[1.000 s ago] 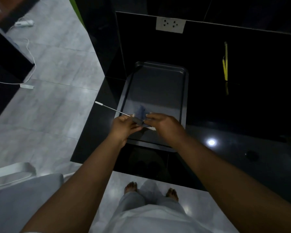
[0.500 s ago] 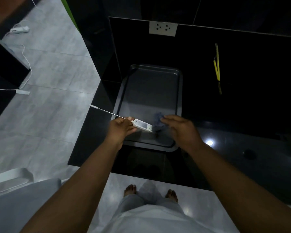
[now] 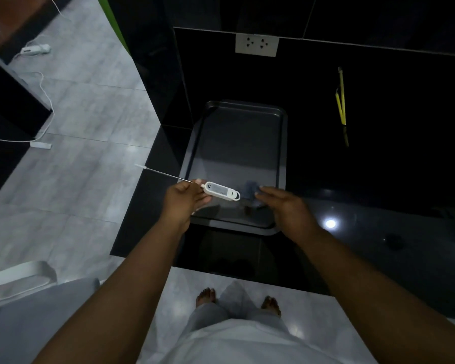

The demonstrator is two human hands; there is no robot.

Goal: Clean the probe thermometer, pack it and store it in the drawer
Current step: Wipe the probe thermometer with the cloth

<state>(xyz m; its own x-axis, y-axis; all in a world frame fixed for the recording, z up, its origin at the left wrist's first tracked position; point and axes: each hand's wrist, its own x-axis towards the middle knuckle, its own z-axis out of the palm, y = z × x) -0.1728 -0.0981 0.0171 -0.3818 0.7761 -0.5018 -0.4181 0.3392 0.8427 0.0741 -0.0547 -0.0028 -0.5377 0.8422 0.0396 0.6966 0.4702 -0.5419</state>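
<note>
My left hand [image 3: 184, 200] pinches the white probe thermometer [image 3: 221, 191] where its body meets the thin metal probe. The probe points left, out past the counter edge, with a small white cap on its tip. The thermometer's body hangs over the near end of a dark metal tray [image 3: 281, 143]. Just right of it, my right hand [image 3: 286, 208] has a small crumpled blue cloth [image 3: 249, 189] at its fingertips, above the tray. A narrow gap separates the cloth from the thermometer. No drawer or packaging is visible.
The tray lies on a glossy black counter [image 3: 378, 232] against a black wall with a white socket [image 3: 257, 44]. A yellow strip-like object [image 3: 341, 101] lies at the back right. The counter's left edge drops to a grey tiled floor with white cables [image 3: 44, 85].
My right hand with the cloth has come off the thermometer's body and moved right. The white body, covered a second ago, now shows in full. My left hand keeps its hold.
</note>
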